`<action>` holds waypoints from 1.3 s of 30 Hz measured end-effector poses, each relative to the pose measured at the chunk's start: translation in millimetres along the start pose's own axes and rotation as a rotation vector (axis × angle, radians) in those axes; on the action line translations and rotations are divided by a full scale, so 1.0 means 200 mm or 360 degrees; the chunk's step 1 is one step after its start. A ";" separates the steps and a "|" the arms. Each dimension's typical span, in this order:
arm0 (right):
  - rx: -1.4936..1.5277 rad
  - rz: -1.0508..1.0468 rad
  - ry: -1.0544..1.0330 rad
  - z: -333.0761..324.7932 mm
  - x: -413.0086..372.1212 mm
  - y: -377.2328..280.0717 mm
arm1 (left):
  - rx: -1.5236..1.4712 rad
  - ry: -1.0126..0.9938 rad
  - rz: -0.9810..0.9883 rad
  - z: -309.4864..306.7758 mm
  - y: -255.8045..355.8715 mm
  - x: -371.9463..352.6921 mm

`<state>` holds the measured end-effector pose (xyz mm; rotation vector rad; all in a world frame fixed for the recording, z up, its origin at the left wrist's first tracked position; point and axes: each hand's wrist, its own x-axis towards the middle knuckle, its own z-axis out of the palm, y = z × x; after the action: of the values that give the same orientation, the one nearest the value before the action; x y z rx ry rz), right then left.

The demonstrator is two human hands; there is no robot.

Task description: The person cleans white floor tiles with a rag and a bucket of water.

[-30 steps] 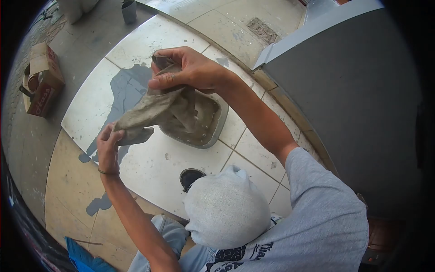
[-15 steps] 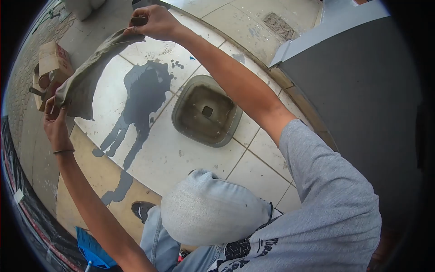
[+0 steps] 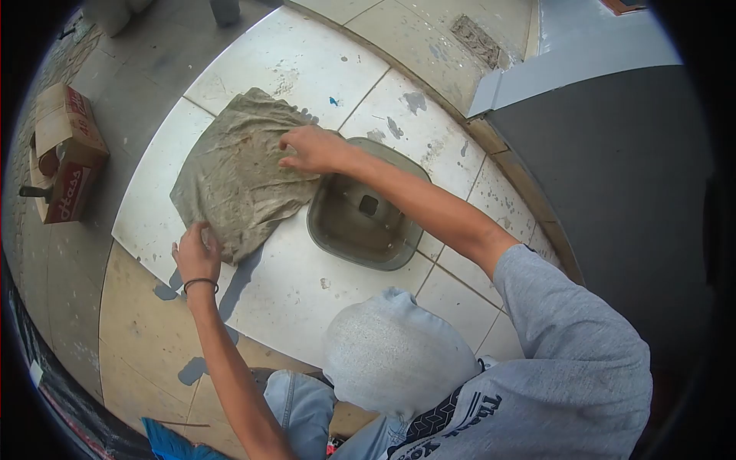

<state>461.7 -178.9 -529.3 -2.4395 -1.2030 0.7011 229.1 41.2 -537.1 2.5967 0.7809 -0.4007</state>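
A worn grey-green cloth (image 3: pixel 244 165) lies spread and wrinkled on the white tiles, covering most of a dark wet patch. At its lower left edge is my left hand (image 3: pixel 198 253), thumb and fingers apart, touching or just beside the fabric. My right hand (image 3: pixel 314 150) is over the cloth's right edge with its fingers parted and slightly bent. Under my right forearm stands a squarish grey basin (image 3: pixel 326 241) with murky water inside, partly hidden by the arm.
A cardboard box (image 3: pixel 75 157) with a bottle neck sticking out stands at the left. Wet streaks (image 3: pixel 241 280) show below the cloth. A blue object (image 3: pixel 169 441) lies at the bottom left. A large dark grey panel (image 3: pixel 598 176) rises on the right, beside a tiled ledge.
The cloth was held up, stretched between both hands; now it lies over the wet patch. Both hands have come down and nearer to me, and their fingers have parted.
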 end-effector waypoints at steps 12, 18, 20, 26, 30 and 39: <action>-0.0381 0.0334 0.0794 0.52 0.56 -0.07 | -0.0161 0.0709 0.0184 0.49 0.21 0.22; -0.0152 -0.0433 0.0680 0.57 0.88 -0.32 | -0.0337 0.0816 0.0150 0.52 0.19 0.25; -0.0029 -0.0646 0.0627 0.66 0.92 -0.49 | -0.0437 0.0873 0.0126 0.56 0.16 0.27; 0.0210 -0.0768 0.0653 0.87 0.91 -0.69 | -0.1314 0.1309 -0.0027 0.54 0.04 0.18; 0.0427 -0.0774 0.0606 0.83 0.86 -0.68 | -0.2198 0.0984 -0.0103 0.42 -0.02 0.13; 0.0933 -0.0576 0.0671 0.88 0.62 -0.68 | -0.3164 0.0889 -0.0608 0.40 -0.15 0.11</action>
<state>340.4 15.3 -641.6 -1.7129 -1.0402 0.3394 217.1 37.9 -623.6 0.6229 0.9725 0.7380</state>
